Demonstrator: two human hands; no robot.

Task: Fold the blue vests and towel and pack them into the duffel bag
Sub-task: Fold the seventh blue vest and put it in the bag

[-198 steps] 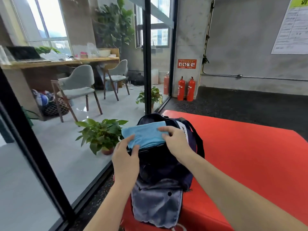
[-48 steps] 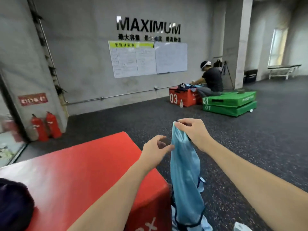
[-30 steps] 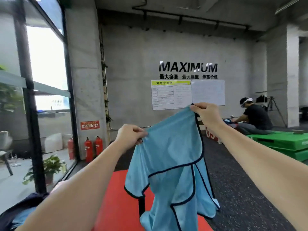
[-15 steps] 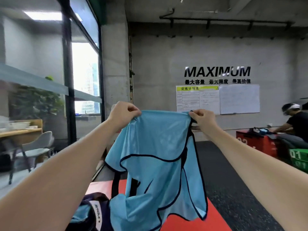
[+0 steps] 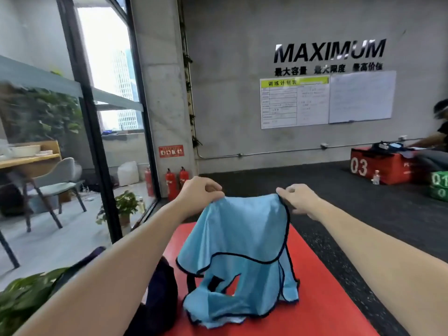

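Observation:
A light blue vest (image 5: 240, 241) with dark trim hangs in front of me over the red box (image 5: 322, 294). Its lower end lies crumpled on the box top. My left hand (image 5: 200, 192) pinches the vest's upper left corner. My right hand (image 5: 299, 198) pinches the upper right corner by the dark edging. The dark navy duffel bag (image 5: 160, 294) sits at the box's left side, mostly hidden behind my left forearm. No towel shows in this view.
A glass wall with a black frame (image 5: 97, 146) runs along the left; chairs, a desk and potted plants (image 5: 126, 204) stand behind it. Fire extinguishers (image 5: 175, 181) stand by the pillar. Far right, a person sits by a red "03" box (image 5: 378, 166).
Both hands have come down with the vest from chest height, and its lower end now rests on the red box. The view has tilted downward.

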